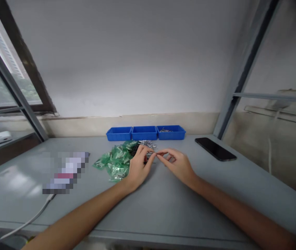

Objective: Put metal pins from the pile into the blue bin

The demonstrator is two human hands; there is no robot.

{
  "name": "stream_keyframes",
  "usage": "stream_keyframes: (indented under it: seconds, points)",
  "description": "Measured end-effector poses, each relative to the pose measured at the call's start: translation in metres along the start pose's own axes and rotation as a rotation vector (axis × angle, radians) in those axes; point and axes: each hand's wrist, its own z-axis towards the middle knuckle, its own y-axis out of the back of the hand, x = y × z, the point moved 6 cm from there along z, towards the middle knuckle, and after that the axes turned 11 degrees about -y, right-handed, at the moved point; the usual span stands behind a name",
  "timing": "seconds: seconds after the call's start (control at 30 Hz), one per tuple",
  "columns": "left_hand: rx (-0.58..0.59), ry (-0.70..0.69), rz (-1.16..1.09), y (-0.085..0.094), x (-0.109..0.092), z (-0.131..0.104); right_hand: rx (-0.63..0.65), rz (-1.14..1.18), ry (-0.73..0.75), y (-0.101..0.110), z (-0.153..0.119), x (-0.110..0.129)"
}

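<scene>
My left hand (pixel 140 166) and my right hand (pixel 177 163) meet over the middle of the table, thumbs and forefingers pinched together at the tips. Whatever they hold between them is too small to make out. Just behind my left hand lies a loose pile of thin silvery metal pins (pixel 147 143), with some dark pieces (pixel 134 149) beside it, partly hidden by the fingers. To the left of that hand spreads a heap of small green plastic bags (pixel 119 158) with metal parts showing inside.
Three joined blue bins (pixel 144 133) stand against the wall; the right one contains metal pins (pixel 165 130). A black phone (pixel 215 148) lies at the right. On the left is a blurred-out device (pixel 67 172) with a white cable (pixel 34 217). The grey table (pixel 148 215) has metal posts on both sides.
</scene>
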Motion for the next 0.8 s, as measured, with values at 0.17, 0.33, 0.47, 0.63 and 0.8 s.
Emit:
stream_keyframes:
  seconds: [0.17, 0.33, 0.47, 0.63, 0.8]
  points:
    - [0.011, -0.013, 0.014, -0.002, 0.001, 0.000, 0.078, 0.247, -0.105, -0.003, 0.006, -0.010]
    - [0.139, -0.016, 0.051, -0.010, 0.000, -0.001, 0.152, 0.345, -0.104, -0.011, 0.006, -0.013]
    - [0.123, 0.024, 0.082, -0.009, 0.004, -0.002, 0.085, 0.358, -0.091, -0.002, 0.008, -0.011]
    - [0.151, 0.037, 0.115, -0.011, 0.010, -0.002, -0.054, 0.314, -0.144, 0.018, 0.018, -0.023]
    - [0.225, -0.045, 0.131, -0.013, 0.001, -0.003, -0.138, 0.265, -0.154, 0.028, 0.029, -0.040]
